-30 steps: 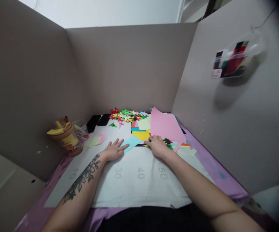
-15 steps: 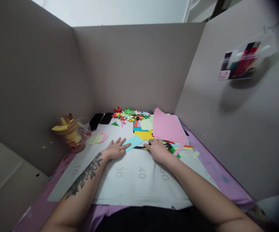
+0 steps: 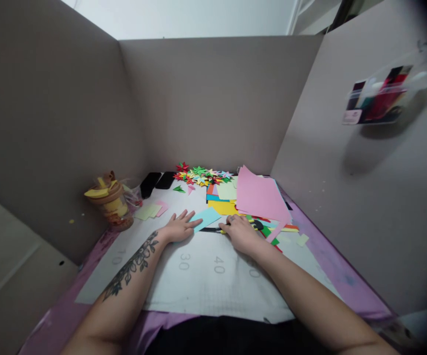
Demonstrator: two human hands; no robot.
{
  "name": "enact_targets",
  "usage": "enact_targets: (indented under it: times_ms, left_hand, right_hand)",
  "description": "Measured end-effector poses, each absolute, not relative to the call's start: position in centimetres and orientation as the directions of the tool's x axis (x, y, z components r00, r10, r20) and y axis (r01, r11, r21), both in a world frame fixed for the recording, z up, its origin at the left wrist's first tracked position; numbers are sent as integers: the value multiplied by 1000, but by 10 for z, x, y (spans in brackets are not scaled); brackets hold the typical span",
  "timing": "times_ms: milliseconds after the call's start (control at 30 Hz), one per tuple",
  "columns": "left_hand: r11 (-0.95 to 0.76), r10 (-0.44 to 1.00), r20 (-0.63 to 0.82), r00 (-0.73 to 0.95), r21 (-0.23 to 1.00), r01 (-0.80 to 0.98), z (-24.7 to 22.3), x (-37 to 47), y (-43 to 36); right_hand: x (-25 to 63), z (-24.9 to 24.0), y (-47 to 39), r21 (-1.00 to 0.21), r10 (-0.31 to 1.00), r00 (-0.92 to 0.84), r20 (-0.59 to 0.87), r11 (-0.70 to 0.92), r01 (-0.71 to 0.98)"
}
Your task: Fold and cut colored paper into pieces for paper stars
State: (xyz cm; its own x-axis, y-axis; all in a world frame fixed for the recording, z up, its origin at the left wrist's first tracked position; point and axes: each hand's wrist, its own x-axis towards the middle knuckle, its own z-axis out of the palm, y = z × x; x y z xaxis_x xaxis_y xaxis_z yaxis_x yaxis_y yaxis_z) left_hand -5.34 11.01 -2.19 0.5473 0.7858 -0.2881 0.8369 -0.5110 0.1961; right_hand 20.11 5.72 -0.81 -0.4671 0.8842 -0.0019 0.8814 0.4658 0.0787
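My left hand [image 3: 179, 228] lies flat with its fingers spread, pressing on a light blue paper rectangle [image 3: 209, 217]. Part of the sheet is hidden under the fingers. My right hand [image 3: 241, 231] is closed around a utility knife with a black and yellow handle [image 3: 259, 225]. Its dark blade [image 3: 209, 230] points left, along the near edge of the blue paper. The grip under my right palm is hidden.
Behind the hands lie a pile of folded paper stars [image 3: 202, 175], pink sheets [image 3: 261, 195] and yellow paper [image 3: 220, 207]. Two black phones [image 3: 165, 180] rest at back left, near a brown and yellow cup [image 3: 112, 202]. Grey panels [image 3: 216, 98] enclose the table.
The knife's blade reaches slightly farther left and lies by the blue paper's near edge. My left hand stays on the paper. The whole view has shifted a little.
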Motion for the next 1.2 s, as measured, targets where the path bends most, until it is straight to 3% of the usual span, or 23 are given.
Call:
enact_targets:
  times_ms: [200, 1200]
  left_hand:
    - [-571, 705, -257, 661, 348, 743, -20, -82, 119]
    - [-509, 718, -243, 652, 456, 730, -25, -87, 124]
  right_hand:
    - [202, -9, 58, 74, 882, -471, -9, 470, 879]
    - [155, -10, 43, 90, 794, -603, 73, 597, 797]
